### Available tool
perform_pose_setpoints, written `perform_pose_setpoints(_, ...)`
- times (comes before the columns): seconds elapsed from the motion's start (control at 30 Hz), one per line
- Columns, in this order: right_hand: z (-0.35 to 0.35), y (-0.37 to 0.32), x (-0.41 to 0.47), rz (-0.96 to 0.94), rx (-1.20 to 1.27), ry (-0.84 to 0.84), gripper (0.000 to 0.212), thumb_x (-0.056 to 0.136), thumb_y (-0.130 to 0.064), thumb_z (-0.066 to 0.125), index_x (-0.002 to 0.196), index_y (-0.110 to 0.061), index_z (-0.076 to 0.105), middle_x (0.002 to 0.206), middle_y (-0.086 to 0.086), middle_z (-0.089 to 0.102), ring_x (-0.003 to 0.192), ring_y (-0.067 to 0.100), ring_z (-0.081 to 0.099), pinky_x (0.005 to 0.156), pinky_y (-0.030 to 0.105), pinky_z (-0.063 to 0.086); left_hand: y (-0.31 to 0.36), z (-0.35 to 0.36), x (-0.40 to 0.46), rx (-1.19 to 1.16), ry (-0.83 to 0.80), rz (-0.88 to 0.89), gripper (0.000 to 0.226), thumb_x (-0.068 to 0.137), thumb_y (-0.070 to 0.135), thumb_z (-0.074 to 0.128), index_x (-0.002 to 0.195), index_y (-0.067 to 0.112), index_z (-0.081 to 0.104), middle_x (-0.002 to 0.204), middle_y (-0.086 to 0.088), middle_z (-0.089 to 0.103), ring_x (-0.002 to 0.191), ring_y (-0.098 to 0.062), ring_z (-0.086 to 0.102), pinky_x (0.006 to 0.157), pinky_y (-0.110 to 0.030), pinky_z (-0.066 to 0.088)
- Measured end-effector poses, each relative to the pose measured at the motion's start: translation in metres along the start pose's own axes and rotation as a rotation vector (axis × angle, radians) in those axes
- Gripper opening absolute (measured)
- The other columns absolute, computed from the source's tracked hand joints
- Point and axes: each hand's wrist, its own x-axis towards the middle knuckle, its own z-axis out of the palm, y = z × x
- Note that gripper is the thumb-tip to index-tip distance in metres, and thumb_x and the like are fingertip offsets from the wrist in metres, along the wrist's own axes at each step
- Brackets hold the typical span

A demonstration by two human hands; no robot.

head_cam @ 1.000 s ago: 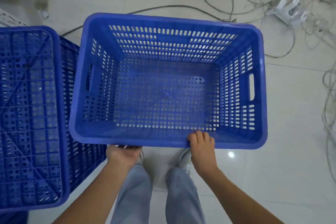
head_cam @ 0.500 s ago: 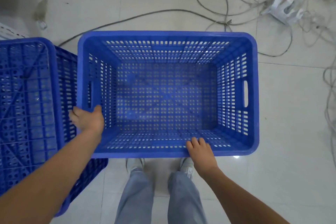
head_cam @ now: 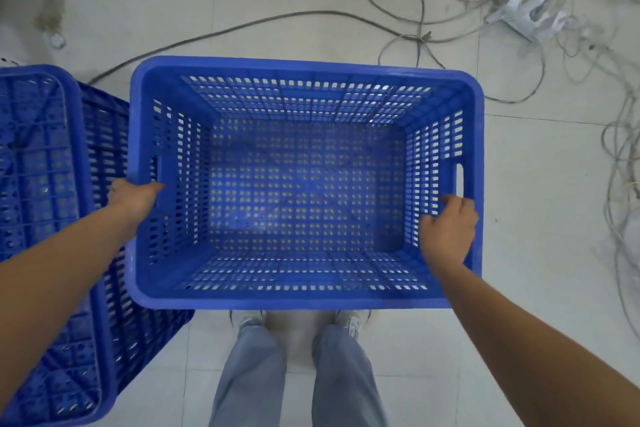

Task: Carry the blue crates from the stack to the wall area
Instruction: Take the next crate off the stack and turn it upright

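An empty blue perforated crate [head_cam: 304, 298] sits upright in front of my feet, its opening facing up. My left hand [head_cam: 133, 199] grips its left rim beside the handle slot, thumb inside the wall. On the right rim, just below the other handle slot, my right hand [head_cam: 448, 230] curls over the edge. A second blue crate [head_cam: 45, 236] stands upside down at the left, its ribbed bottom facing up and its side close against the first crate.
The floor is pale tile. A tangle of grey cables [head_cam: 408, 21] and a white power strip [head_cam: 530, 14] lie at the top right, with more cables [head_cam: 623, 204] down the right edge. My legs [head_cam: 298, 378] stand just behind the crate.
My left hand slid further along the left rim toward the handle slot. My right hand moved from the near rim to the right rim. The crate shifted slightly.
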Motion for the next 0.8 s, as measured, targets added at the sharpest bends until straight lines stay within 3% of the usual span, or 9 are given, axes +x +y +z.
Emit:
perform_pose_setpoints(0.13, -0.012, 0.008, 0.049, 0.377, 0.072, -0.055, 0.065, 0.084, -0.011, 0.056, 0.141, 0.000, 0.029, 0.144, 0.018, 0.034, 0.128, 0.037, 0.038, 0.103, 0.047, 0.037, 0.004, -0.004, 0.003, -0.125, -0.047, 0.002, 0.060, 0.099, 0.027, 0.047, 0.149, 0.003, 0.026, 0.156, -0.012, 0.030, 0.140, -0.034, 0.034, 0.114, -0.045, 0.031)
perform_pose_setpoints(0.2, -0.014, 0.014, 0.062, 0.493, 0.286, -0.152, 0.059, 0.085, -0.014, 0.055, 0.138, 0.000, 0.033, 0.131, 0.018, 0.046, 0.107, 0.034, 0.052, 0.088, 0.041, 0.044, 0.001, -0.002, 0.007, -0.175, -0.055, 0.004, 0.059, 0.099, 0.028, 0.048, 0.149, 0.005, 0.028, 0.156, -0.010, 0.032, 0.139, -0.032, 0.035, 0.112, -0.044, 0.032)
perform_pose_setpoints(0.3, -0.020, 0.024, 0.072, 0.472, 0.435, -0.235, 0.046, 0.088, -0.015, 0.055, 0.131, -0.002, 0.044, 0.111, 0.016, 0.054, 0.076, 0.024, 0.051, 0.075, 0.036, 0.041, -0.006, -0.002, 0.012, -0.224, -0.055, 0.003, 0.065, 0.095, 0.033, 0.053, 0.150, 0.007, 0.028, 0.153, -0.011, 0.037, 0.135, -0.034, 0.040, 0.110, -0.047, 0.036)
perform_pose_setpoints(0.43, -0.033, 0.032, 0.072, 0.505, 0.478, -0.310, 0.050, 0.084, -0.026, 0.064, 0.125, -0.001, 0.049, 0.122, 0.022, 0.057, 0.095, 0.032, 0.055, 0.091, 0.047, 0.047, -0.009, -0.005, 0.009, -0.320, -0.004, -0.024, 0.058, 0.095, 0.030, 0.056, 0.143, 0.005, 0.038, 0.148, -0.010, 0.043, 0.131, -0.034, 0.045, 0.107, -0.044, 0.039)
perform_pose_setpoints(0.53, -0.048, 0.043, 0.061, 0.568, 0.520, -0.328, 0.041, 0.083, -0.032, 0.067, 0.111, -0.007, 0.053, 0.108, 0.014, 0.058, 0.095, 0.031, 0.055, 0.089, 0.044, 0.046, -0.015, -0.015, -0.001, -0.359, 0.034, 0.011, 0.061, 0.091, 0.030, 0.061, 0.142, 0.003, 0.039, 0.119, -0.010, 0.059, 0.092, -0.033, 0.056, 0.095, -0.042, 0.043)
perform_pose_setpoints(0.6, -0.060, 0.055, 0.051, 0.595, 0.533, -0.311, 0.037, 0.078, -0.033, 0.070, 0.103, -0.008, 0.058, 0.102, 0.013, 0.061, 0.092, 0.032, 0.057, 0.092, 0.047, 0.050, -0.018, -0.024, -0.010, -0.366, -0.002, -0.002, 0.057, 0.090, 0.030, 0.063, 0.137, 0.005, 0.043, 0.096, -0.009, 0.053, 0.068, -0.024, 0.044, 0.083, -0.039, 0.045)
perform_pose_setpoints(0.67, -0.079, 0.061, 0.038, 0.602, 0.526, -0.294, 0.035, 0.076, -0.033, 0.071, 0.097, -0.007, 0.061, 0.091, 0.011, 0.063, 0.088, 0.035, 0.061, 0.092, 0.053, 0.052, -0.017, -0.039, -0.023, -0.353, -0.018, -0.006, 0.027, 0.090, 0.029, 0.063, 0.102, 0.008, 0.053, 0.075, -0.004, 0.042, 0.059, -0.017, 0.035, 0.066, -0.030, 0.048)
perform_pose_setpoints(0.73, -0.101, 0.061, 0.028, 0.579, 0.526, -0.264, 0.032, 0.078, -0.031, 0.070, 0.093, -0.005, 0.061, 0.078, 0.008, 0.060, 0.080, 0.034, 0.059, 0.085, 0.049, 0.053, -0.010, -0.055, -0.038, -0.365, -0.029, 0.027, 0.025, 0.087, 0.027, 0.066, 0.082, 0.009, 0.050, 0.082, -0.011, 0.051, 0.060, -0.022, 0.043, 0.048, -0.021, 0.051)
perform_pose_setpoints(0.8, -0.124, 0.061, 0.015, 0.561, 0.528, -0.215, 0.029, 0.079, -0.031, 0.071, 0.084, -0.004, 0.062, 0.072, 0.008, 0.057, 0.073, 0.032, 0.056, 0.080, 0.047, 0.051, -0.006, -0.076, -0.056, -0.367, -0.043, 0.026, 0.027, 0.084, 0.026, 0.070, 0.091, 0.004, 0.054, 0.101, -0.015, 0.059, 0.066, -0.030, 0.053, 0.063, -0.029, 0.056)
